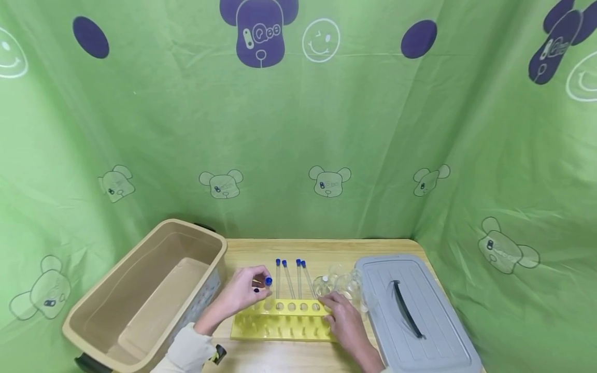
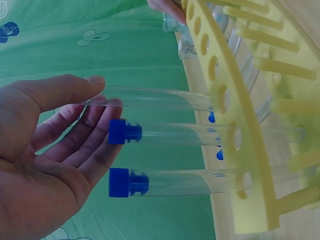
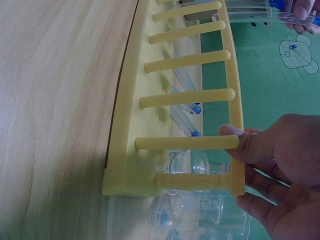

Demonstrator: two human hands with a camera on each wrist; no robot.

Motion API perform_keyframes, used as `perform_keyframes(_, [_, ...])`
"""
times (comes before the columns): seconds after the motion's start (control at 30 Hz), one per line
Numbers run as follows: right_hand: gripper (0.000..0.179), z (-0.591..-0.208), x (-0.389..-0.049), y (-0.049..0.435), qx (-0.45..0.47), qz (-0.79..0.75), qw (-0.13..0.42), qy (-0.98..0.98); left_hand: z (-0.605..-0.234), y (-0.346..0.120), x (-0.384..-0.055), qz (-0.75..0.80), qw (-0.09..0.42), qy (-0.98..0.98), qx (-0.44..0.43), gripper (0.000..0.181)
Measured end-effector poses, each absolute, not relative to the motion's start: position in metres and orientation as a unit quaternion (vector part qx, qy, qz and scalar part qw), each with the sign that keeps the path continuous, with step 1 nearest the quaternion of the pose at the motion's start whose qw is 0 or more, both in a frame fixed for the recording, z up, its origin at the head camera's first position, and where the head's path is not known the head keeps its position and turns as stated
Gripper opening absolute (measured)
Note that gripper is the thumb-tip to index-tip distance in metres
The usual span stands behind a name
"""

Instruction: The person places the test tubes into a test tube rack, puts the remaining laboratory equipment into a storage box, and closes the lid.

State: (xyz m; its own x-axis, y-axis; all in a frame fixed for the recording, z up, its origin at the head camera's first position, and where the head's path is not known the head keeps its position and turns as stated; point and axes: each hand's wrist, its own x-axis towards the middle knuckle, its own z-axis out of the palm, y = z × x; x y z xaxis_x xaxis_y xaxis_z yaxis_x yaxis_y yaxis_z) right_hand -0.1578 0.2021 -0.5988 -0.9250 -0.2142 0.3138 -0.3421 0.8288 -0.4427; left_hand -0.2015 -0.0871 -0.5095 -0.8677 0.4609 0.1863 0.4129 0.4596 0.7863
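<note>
Yellow plastic makes up the rack [image 1: 289, 334] that stands on the worktop [image 1: 322, 249], its left end partly hidden behind the left hand [image 1: 240, 288]. That hand's fingers are clamped on a clear tube [image 2: 155, 98], whose lower end meets a hole in the rack's top plate; how far it reaches below is hard to make out, and the hand hides its upper end in the left wrist view. Left of it, two blue-capped tubes [image 2: 175, 134] stand in neighbouring holes. The right hand [image 1: 344, 315] grips the rack's right end, thumb on the near side, its other fingers partly covered by the plate. On the far side lie four tubes [image 1: 299, 280], their lower ends hidden by the rack. Clear glassware [image 1: 347, 285] sits to the right, outlines too muddled to count. Farther right, a grey lid [image 1: 438, 311] is cut off at the near edge.
</note>
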Motion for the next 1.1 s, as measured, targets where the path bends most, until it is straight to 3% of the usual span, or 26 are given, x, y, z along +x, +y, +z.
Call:
perform_keyframes(0.3, [0.052, -0.598, -0.158, 0.201, 0.146, 0.253, 0.126, -0.948, -0.518, -0.087, -0.203, 0.433, 0.043, 0.864, 0.252, 0.023])
perform_keyframes(0.67, [0.052, -0.598, -0.157, 0.201, 0.151, 0.256, 0.126, -0.946, -0.526, -0.087, -0.205, 0.372, 0.008, 0.887, 0.274, 0.029])
perform_keyframes(1.1, [0.052, -0.599, -0.158, 0.202, 0.152, 0.253, 0.129, -0.947, -0.531, -0.085, -0.204, 0.324, 0.007, 0.901, 0.288, 0.031])
